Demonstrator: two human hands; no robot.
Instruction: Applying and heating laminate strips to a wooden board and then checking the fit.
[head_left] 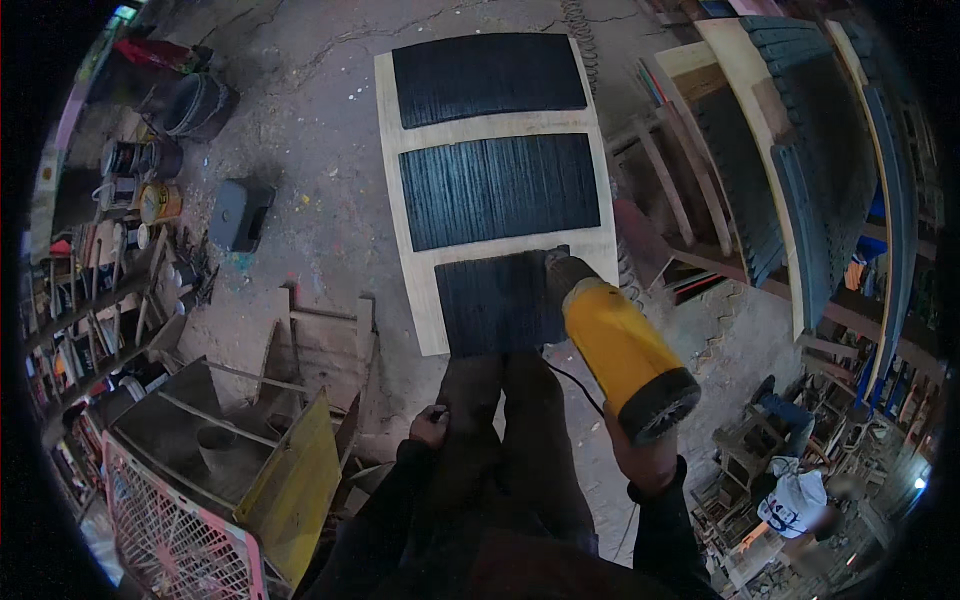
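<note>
In my right hand (645,458) is a yellow heat gun (620,335) with a black vented rear end. Its nozzle points away from me, over the right side of the nearest black panel (495,305). The heat gun's body hides most of my fingers. A pale wooden board (490,246) lies in front of my legs, with a middle black panel (500,190) and a far black panel (490,78) on it. The middle one shines in the light. Beside my left thigh, my left hand (430,427) is closed, and what it holds, if anything, is hidden.
A grey stool (240,215) and a dark bucket (200,105) stand on the stained floor at left. Near left are a pink-framed grille (180,520) and a yellow panel (295,490). Large boards (790,150) lean at right. Another person (795,500) sits at lower right.
</note>
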